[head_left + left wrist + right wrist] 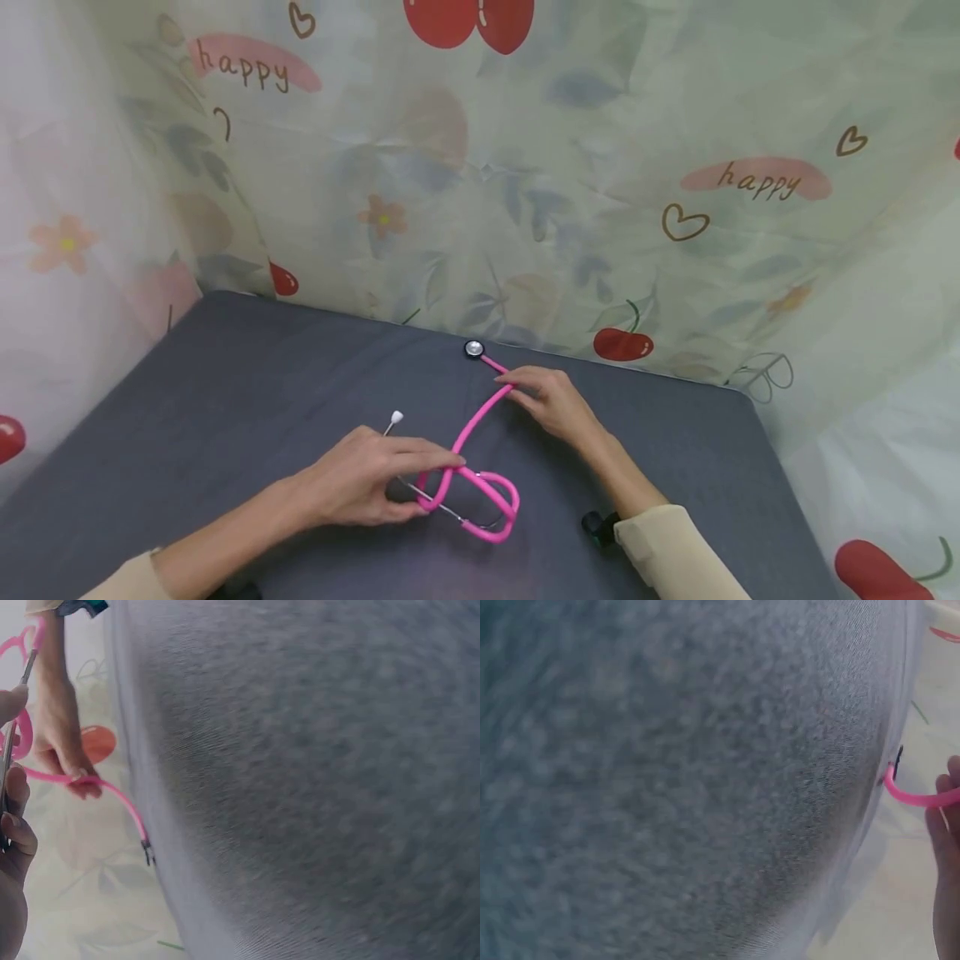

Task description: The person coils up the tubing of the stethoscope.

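Observation:
A pink stethoscope (477,422) is held in both hands above a grey cloth surface. My left hand (363,479) grips its looped tubing and metal ear tubes, fingers over the top and thumb below. One white ear tip (397,416) sticks up behind the left knuckles, while the bent loop of tubing (513,500) extends to the right of the fingertips. Farther back, my right hand (557,407) pinches the tube between thumb and fingers, close to the chest piece. That round, black-rimmed chest piece (474,349) sits at the far edge of the surface. The left wrist view shows the stretched tube (120,796) from the side.
The grey table cloth (247,392) spreads under both arms. A printed curtain (480,208) with cherries, hearts and lettering hangs right behind its far edge, with more curtain at both sides. A black wrist device (600,527) sits at the right cuff.

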`<state>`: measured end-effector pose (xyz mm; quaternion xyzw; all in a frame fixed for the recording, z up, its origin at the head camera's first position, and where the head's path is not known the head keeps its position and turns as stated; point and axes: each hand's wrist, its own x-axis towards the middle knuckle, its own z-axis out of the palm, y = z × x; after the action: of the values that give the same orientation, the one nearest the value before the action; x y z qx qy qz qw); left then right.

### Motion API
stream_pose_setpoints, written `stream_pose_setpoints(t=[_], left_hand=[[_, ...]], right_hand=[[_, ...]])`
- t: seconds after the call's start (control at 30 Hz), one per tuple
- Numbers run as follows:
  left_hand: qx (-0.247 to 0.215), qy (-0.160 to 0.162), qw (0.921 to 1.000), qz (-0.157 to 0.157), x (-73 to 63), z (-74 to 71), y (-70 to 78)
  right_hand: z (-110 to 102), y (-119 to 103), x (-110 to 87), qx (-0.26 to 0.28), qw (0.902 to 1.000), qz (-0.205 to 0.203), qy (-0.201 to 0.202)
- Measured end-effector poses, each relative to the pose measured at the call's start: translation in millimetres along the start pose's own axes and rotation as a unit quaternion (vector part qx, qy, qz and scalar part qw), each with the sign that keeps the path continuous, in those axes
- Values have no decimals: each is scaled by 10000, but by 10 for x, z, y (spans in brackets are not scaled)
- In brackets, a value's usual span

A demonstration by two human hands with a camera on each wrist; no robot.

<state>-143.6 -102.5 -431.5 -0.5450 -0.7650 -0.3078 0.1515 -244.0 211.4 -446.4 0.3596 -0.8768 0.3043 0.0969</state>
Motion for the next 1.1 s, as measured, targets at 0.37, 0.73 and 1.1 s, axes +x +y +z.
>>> stream_pose_setpoints(t=[0.37, 0.73, 1.1], left_hand=[[-200, 479, 9983, -280, 50, -191, 12], [-409, 808, 9938, -644, 125, -395, 8], [-214, 1341, 9862, -948, 160, -480, -22]], right_hand=[[18, 14, 20, 12, 9999, -134, 96], [-129, -124, 60, 104, 9935, -592, 964], [-180, -321, -10, 373, 9952, -321, 844]])
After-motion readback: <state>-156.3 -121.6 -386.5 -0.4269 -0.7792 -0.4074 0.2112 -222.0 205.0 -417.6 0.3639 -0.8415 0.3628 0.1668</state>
